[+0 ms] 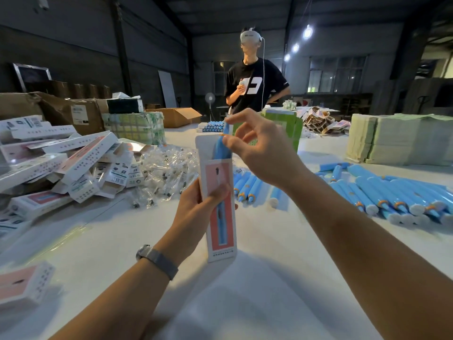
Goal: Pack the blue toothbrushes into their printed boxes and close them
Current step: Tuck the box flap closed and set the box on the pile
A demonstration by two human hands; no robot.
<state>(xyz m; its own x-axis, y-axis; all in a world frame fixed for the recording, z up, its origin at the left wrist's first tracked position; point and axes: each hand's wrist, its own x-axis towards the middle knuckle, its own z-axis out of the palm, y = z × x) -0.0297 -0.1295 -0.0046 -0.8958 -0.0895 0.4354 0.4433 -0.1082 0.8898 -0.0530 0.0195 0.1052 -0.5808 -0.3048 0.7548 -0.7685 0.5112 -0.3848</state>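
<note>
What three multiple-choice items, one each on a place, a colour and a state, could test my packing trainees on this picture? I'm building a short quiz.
1. Where do the loose blue toothbrushes lie?
A. on the table to the person's right
B. on the floor
C. inside a carton

2. What colour is the printed box panel?
A. green
B. salmon pink
C. black

3. How far in is the toothbrush held by the right hand?
A. fully in, flap closed
B. partly in, top sticking out
C. not yet touching the box

Key: 1 A, they lie in rows on the white table; 2 B, the panel shows pink under the left hand; 3 B, blue shows above the open end.
</note>
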